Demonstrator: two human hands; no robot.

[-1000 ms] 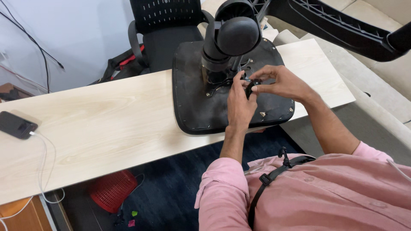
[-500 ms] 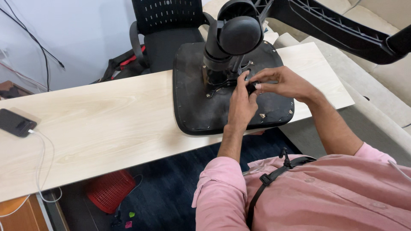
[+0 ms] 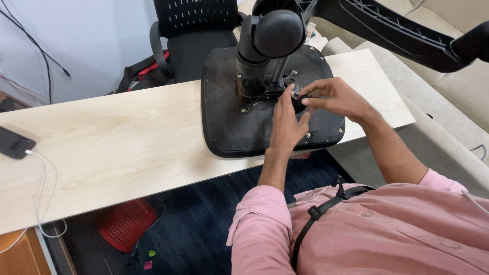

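Here we press our left hand point(image 3: 286, 122) flat on the upturned chair seat point(image 3: 229, 117) lying on the table point(image 3: 102, 137). Our right hand point(image 3: 333, 98) pinches a small part beside the metal bracket point(image 3: 260, 94); we cannot tell what.

Upturned black chair seat point(image 3: 229, 122) flat on table, black mechanism point(image 3: 265, 76) bolted atop.

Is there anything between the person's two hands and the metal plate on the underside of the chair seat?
Nothing visible. The left hand and right hand are already at the metal plate.
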